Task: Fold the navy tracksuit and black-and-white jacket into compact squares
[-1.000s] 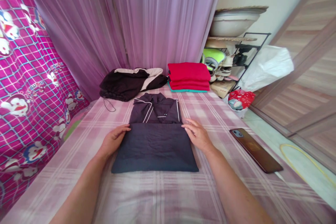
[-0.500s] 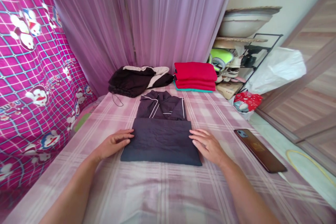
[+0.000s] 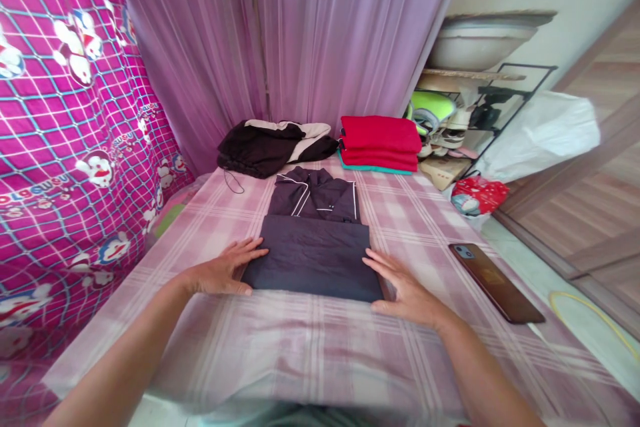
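Dark folded garment point(image 3: 310, 257) lies flat on the plaid cloth point(image 3: 310, 340), straight ahead of us and between our hands. Left hand point(image 3: 220, 272) is at its left side, right hand point(image 3: 407, 290) at its right: fingertips at the side edges, thumbs down by the near corners. Key relation: the folded panel's long side runs left to right, so it spans from one hand across to the other, with the collar end point(image 3: 317, 190) pointing away from us. Panel looks slightly skewed, right near corner a touch closer to us. Neither hand is clearly nearer. Fingers and thumb stand apart on both hands, nothing clamped; can't tell if the right thumb touches fabric. Beyond the collar: black-and-white garment point(image 3: 265, 150) on the left, red stack point(image 3: 380, 142) on the right. Phone point(image 3: 495, 283) is well apart, off to our right
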Tool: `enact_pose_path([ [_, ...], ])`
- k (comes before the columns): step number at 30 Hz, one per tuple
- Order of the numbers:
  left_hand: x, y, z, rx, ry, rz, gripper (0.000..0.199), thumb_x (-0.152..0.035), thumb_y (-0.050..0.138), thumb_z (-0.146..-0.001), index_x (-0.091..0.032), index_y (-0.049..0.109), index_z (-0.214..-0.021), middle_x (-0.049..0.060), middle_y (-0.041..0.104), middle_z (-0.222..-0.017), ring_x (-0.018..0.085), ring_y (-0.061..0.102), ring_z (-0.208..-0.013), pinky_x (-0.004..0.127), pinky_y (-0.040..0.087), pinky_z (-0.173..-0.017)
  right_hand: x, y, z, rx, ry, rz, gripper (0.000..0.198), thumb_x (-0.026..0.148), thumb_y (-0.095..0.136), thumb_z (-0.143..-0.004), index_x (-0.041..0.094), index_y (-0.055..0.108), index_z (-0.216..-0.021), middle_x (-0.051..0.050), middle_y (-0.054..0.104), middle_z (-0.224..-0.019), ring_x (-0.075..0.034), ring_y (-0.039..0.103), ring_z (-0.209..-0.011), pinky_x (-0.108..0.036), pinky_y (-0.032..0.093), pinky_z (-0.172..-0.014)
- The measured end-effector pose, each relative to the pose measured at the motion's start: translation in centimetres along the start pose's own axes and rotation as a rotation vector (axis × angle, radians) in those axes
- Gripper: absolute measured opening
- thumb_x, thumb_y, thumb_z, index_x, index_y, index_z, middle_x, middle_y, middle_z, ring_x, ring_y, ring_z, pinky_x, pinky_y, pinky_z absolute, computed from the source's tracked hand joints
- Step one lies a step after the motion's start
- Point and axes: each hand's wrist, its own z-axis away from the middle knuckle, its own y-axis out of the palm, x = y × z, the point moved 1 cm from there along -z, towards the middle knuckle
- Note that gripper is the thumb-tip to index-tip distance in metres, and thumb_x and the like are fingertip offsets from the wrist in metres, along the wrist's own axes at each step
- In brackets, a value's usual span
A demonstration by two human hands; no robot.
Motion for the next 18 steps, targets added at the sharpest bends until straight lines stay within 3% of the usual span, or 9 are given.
enact_pose_path([
  [3, -0.1, 0.1, -0.1, 0.02, -0.012, -0.033, 0.097, -0.074, 0.061, -0.075, -0.034, 0.024, -0.155, 0.008, 0.009, -0.166, 0.036, 0.005, -0.151, 0.059, 0.008, -0.12, 0.3, 0.1, 0.0, 0.021, 0.009, 0.027, 0.085, 0.051, 0.071, -0.076, 0.026, 0.04, -0.151, -0.013, 0.028, -0.161, -0.033, 0.031, -0.145, -0.055, 0.027, -0.117],
  [6, -0.3, 0.5, 0.1, -0.031, -0.022, -0.057, 0.094, -0.07, 0.063, -0.075, -0.033, 0.028, -0.154, 0.009, 0.014, -0.165, 0.035, 0.012, -0.151, 0.057, 0.013, -0.12, 0.7, 0.2, 0.1, 0.019, 0.017, 0.093, 0.084, 0.044, 0.071, -0.076, 0.025, 0.039, -0.151, -0.013, 0.03, -0.16, -0.033, 0.031, -0.145, -0.056, 0.027, -0.117],
  [11, -0.7, 1.4, 1.1, -0.296, 0.042, -0.048, 0.068, -0.056, 0.06, -0.084, -0.028, 0.047, -0.145, 0.01, 0.04, -0.156, 0.028, 0.04, -0.141, 0.046, 0.034, -0.116, 1.6, 0.2, 0.4, -0.07, -0.011, 0.195, 0.069, 0.042, 0.065, -0.08, 0.024, 0.049, -0.145, -0.011, 0.045, -0.152, -0.032, 0.035, -0.143, -0.056, 0.031, -0.115],
  [18, -1.3, 1.6, 1.3, -0.665, 0.065, -0.038, 0.039, -0.051, 0.052, -0.091, -0.025, 0.064, -0.117, 0.008, 0.07, -0.125, 0.023, 0.065, -0.115, 0.045, 0.043, -0.11, 2.1, -0.5, -0.3, -0.342, -0.12, 0.279, 0.036, 0.039, 0.054, -0.091, 0.022, 0.066, -0.12, -0.012, 0.069, -0.123, -0.027, 0.058, -0.123, -0.051, 0.043, -0.107],
])
